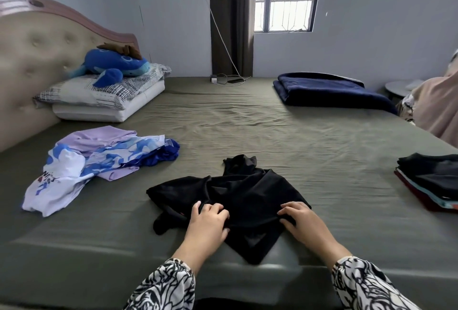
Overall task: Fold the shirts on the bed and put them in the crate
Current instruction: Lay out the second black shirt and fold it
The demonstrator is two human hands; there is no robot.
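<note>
The bed carries an olive-green sheet. At the far left, a blue plush toy rests on 2 stacked pillows against the headboard. In front of them lies a loose heap of unfolded shirts in lilac, blue print and white.

At the near centre, a crumpled black shirt lies on the sheet, one corner hanging over the near edge of the bed. The left hand rests on the shirt's near left part, fingers curled and pinching a fold of fabric. The right hand grips the near right part in the same manner.

A folded navy blanket lies at the far right. At the right edge sits a stack of folded dark garments.
</note>
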